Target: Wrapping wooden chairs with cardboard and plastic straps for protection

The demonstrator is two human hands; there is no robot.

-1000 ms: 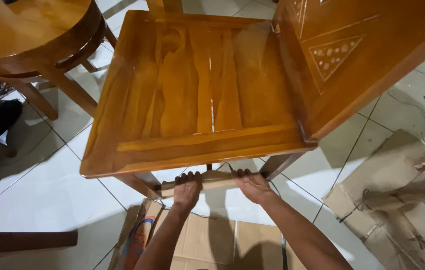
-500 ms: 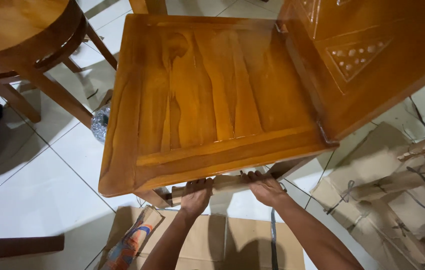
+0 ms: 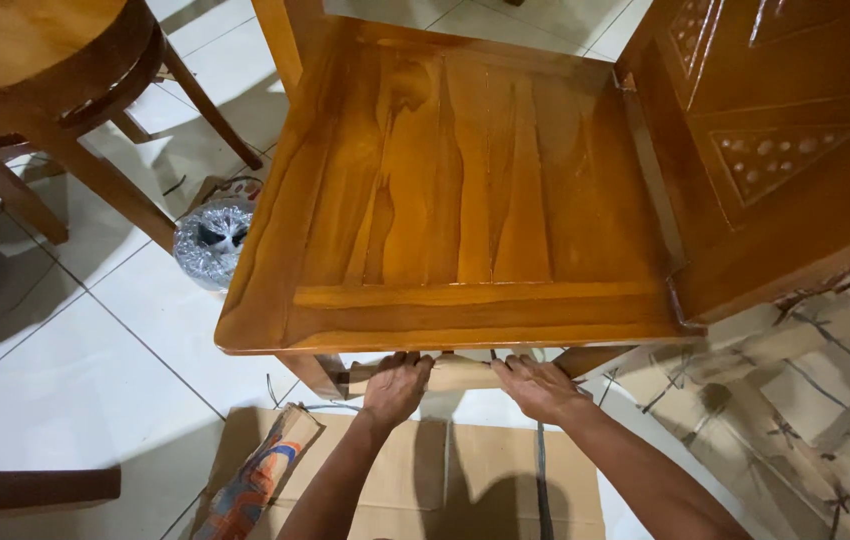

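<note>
Below, hands (image 3: 465,385) gripping rail (image 3: 460,373), chair seat (image 3: 465,190) overhanging, cardboard (image 3: 475,480) underneath

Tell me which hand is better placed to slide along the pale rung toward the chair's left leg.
Left, as a judgement. The left hand grips the pale rung under the chair seat, close to the left leg. The right hand holds the rung's other end, farther from that leg.
</note>
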